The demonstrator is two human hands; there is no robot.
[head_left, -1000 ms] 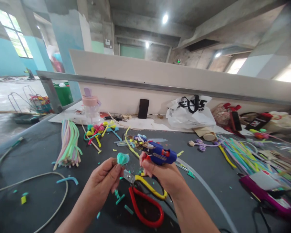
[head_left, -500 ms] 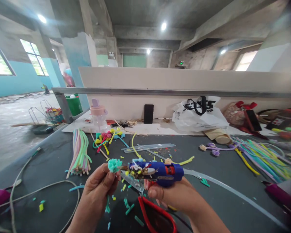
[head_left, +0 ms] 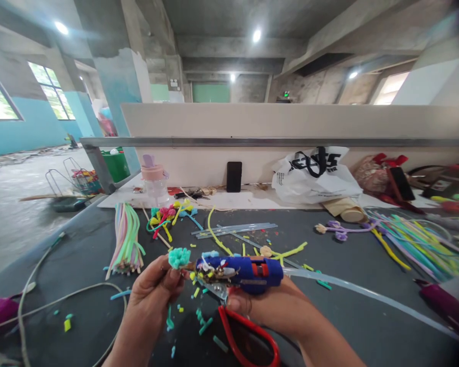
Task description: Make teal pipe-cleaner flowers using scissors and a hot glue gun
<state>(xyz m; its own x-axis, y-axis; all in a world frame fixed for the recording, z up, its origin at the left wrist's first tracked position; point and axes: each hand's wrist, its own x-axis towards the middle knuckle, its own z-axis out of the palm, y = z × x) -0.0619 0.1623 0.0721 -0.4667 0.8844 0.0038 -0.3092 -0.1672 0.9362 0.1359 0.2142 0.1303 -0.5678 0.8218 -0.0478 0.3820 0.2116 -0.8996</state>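
Between its thumb and fingers, my left hand (head_left: 155,288) pinches a teal pipe-cleaner flower (head_left: 179,258), whose stem hangs below the fingers. My right hand (head_left: 260,303) is wrapped around a blue glue gun (head_left: 240,272) smeared with glue and bits of fuzz. Its nozzle points left and meets the underside of the flower; whether it touches cannot be made out. A long clear glue stick (head_left: 352,289) trails from the gun's back end. Under the right hand lie red-handled scissors (head_left: 248,339), their blades partly hidden by the gun. Teal and yellow clippings (head_left: 204,323) are scattered below.
A bundle of pastel pipe cleaners (head_left: 127,239) lies left, near a looping cable (head_left: 72,290). Behind are finished coloured pieces (head_left: 170,219), clear glue sticks (head_left: 235,230), a bottle (head_left: 155,183), a phone (head_left: 234,177) and a white bag (head_left: 313,176). More pipe cleaners (head_left: 416,244) spread right.
The glue gun has shifted slightly left, bringing its nozzle closer under the teal flower. My left hand keeps its pinch almost in place.
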